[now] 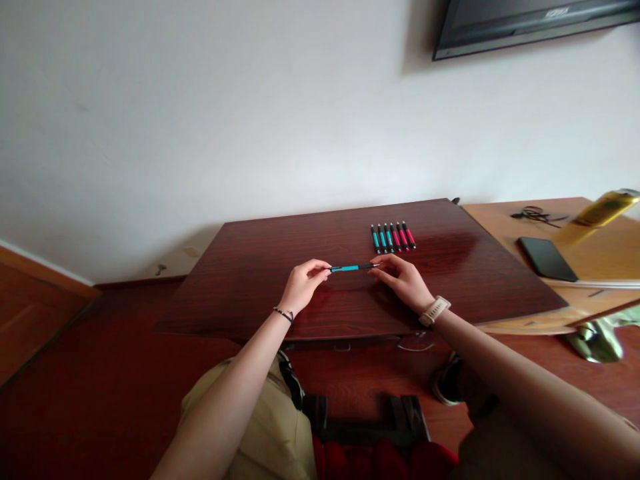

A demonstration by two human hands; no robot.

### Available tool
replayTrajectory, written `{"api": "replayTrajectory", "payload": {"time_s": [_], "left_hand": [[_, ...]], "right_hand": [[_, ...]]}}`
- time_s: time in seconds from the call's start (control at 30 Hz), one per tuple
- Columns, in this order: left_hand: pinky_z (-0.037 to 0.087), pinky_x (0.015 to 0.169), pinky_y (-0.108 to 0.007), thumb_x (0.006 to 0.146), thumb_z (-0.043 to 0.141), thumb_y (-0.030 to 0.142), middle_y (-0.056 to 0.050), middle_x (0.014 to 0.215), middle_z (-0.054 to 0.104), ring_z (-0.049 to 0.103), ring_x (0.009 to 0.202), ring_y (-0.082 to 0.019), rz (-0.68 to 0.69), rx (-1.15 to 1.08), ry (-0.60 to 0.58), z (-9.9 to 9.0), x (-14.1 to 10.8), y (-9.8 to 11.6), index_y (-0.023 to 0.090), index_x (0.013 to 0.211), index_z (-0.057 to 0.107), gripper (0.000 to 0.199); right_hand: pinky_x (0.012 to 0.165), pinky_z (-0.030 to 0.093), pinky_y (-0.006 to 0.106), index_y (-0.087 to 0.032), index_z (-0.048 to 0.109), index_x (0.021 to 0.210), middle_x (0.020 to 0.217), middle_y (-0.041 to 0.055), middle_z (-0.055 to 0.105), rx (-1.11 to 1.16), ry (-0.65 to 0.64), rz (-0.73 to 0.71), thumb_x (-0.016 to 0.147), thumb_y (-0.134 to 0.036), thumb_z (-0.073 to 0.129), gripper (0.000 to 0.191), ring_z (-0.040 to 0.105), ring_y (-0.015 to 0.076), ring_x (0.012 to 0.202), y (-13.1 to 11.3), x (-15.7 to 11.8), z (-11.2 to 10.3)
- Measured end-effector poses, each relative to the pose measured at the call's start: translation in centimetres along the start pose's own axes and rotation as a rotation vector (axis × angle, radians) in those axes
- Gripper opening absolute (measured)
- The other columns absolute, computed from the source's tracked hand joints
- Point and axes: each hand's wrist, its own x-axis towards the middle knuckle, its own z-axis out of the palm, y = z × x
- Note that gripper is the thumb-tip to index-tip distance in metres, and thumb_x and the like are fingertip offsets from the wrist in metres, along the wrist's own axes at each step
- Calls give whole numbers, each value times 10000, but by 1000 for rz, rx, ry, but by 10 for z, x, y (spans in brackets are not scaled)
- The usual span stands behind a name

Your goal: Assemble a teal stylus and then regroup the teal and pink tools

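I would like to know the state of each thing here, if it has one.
Blue pen: held level between left hand and right hand.
Six other pens: lying side by side.
Phone: lying flat, no lit screen showing.
Cable: loosely bundled.
Yellow can: opened or sealed, cannot tell.
Television: visible screen dark.

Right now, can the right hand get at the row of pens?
Likely yes: nothing visible stands between the right hand and the row of pens, though that hand is at one end of the held pen.

Pen (350,268) end hidden in left hand (302,281), television (500,27) cut off above, lettering (557,13) blurred
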Motion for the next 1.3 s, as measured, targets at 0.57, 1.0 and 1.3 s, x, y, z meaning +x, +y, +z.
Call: {"api": "replayTrajectory", "payload": {"time_s": [0.57,1.0,1.3], "left_hand": [[614,767,-309,880,737,334,-74,963,793,750,839,-193,-27,-42,-13,2,0,1,185,1026,764,210],[576,741,-290,890,730,378,-77,934,785,726,790,-178,-39,-52,-15,3,0,1,168,1029,762,254],[563,747,-295,897,731,385,-75,927,785,719,779,-180,-58,-51,-8,5,1,-1,172,1032,766,254]], "right_hand": [[774,563,358,-230,719,961,893,57,781,-47,-26,28,946,-597,675,370,711,230,816,0,0,0],[833,540,358,-234,786,1014,1041,57,794,-106,-1,-24,923,-541,723,327,711,246,909,1,0,-1],[838,551,375,-275,769,1217,975,49,808,-179,-41,5,936,-537,707,389,732,263,903,-1,-1,-2]]}}
